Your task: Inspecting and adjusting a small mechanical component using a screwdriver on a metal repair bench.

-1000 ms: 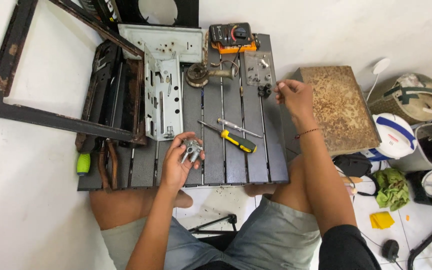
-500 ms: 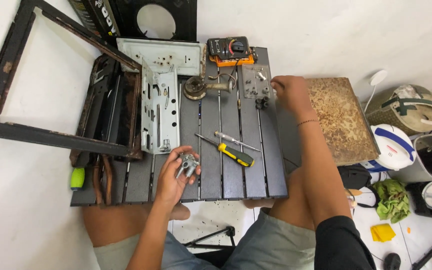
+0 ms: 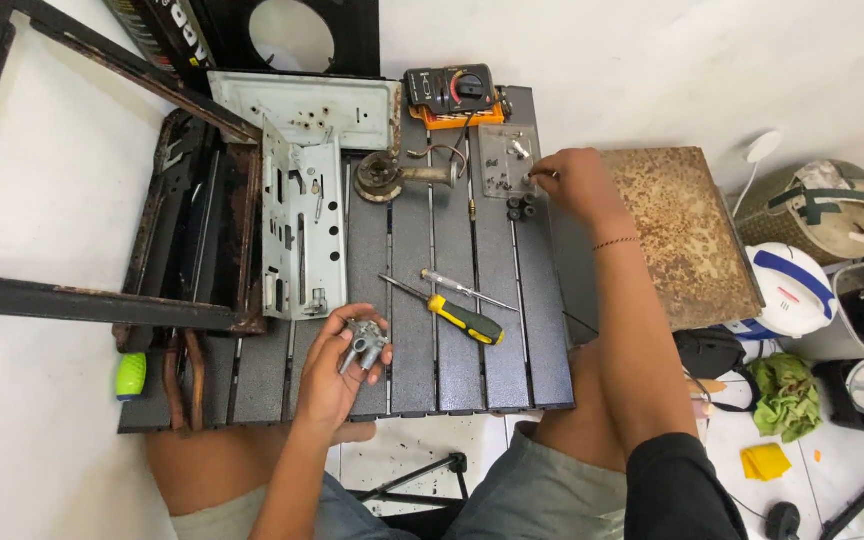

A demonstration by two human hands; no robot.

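Head view (the only view available). The person sits at a low dark grey slatted table (image 3: 407, 330) with both hands well apart.

1. Left hand (image 3: 337, 365): at the near edge of the table, palm up, fingers curled around a small grey cast-metal valve fitting (image 3: 363, 343). The fitting is held clear of the table surface.

2. Right hand (image 3: 572, 180): extended to the far side of the table, fingertips pinched together at the right edge of a small clear plastic tray (image 3: 508, 160) holding tiny fasteners. Whether a fastener is gripped cannot be determined; the fingertips hide it. Two small black round knobs (image 3: 520, 206) lie just beside the tray.

3. Tools: a yellow-and-black handled screwdriver (image 3: 452, 312) and a thin bare metal rod tool (image 3: 464, 290) lie between the hands, untouched. A black and orange multimeter (image 3: 449, 93) sits at the far edge.

4. Dismantled parts: a pale grey perforated sheet-metal panel (image 3: 297, 225) and a rusty round burner with pipe (image 3: 392, 177) lie loose on the table. A rusted dark metal frame (image 3: 102, 290) rests at the left.

Progress, as a judgement: strip-down appears largely done (panels, burner and knobs are already separated). The valve fitting is off its mounting and in hand; sorting of small hardware and any refitting appears outstanding.
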